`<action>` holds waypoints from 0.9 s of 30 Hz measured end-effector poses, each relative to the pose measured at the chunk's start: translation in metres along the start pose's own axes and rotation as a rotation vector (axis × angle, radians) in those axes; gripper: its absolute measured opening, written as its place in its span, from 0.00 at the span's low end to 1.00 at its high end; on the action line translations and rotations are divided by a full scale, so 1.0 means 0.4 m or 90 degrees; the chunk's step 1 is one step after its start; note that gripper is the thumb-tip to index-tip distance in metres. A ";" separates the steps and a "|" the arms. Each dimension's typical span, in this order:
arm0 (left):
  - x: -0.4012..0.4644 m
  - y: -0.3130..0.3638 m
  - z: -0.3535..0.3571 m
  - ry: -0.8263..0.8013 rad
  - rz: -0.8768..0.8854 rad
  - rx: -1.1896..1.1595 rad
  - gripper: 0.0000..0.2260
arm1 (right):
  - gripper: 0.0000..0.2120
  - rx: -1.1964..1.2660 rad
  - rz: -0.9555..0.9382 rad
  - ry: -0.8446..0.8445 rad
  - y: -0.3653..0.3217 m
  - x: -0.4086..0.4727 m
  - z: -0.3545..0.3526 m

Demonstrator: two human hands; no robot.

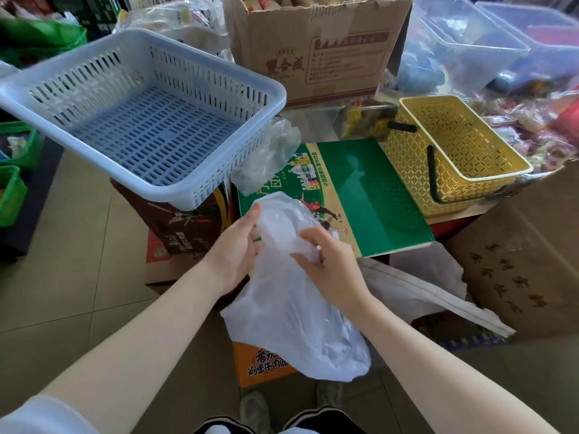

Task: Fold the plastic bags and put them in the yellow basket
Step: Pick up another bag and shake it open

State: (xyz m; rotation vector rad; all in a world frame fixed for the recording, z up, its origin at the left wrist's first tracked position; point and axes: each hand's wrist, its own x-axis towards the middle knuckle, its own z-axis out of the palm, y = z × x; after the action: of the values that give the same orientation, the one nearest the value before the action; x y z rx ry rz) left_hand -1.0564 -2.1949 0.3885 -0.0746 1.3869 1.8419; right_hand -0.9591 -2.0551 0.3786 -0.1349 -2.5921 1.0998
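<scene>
Thin white plastic bag (291,296) is slippery: my left hand (233,245) and right hand (326,261) pinch its top, so it may slide loose before reaching the yellow lattice basket (454,151).

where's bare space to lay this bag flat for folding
Bare room: the plain green right half of the green box top, bordered by the yellow basket. Its left edge holds a crumpled clear bag; the far right is crowded with packets.

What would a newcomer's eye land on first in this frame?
Probably the white plastic bag at centre, held up by both the left hand and the right hand. Next, the big blue basket at upper left and the yellow basket at right, which looks empty.
</scene>
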 end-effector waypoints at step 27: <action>-0.037 -0.023 -0.121 -0.027 0.210 0.511 0.22 | 0.22 0.124 0.183 -0.255 0.038 0.029 -0.191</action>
State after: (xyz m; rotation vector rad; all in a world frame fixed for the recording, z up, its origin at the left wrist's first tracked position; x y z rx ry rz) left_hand -1.0601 -2.2426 0.3695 0.6284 2.0948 1.3817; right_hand -0.9455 -1.9898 0.4205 -0.2733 -2.8514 1.6226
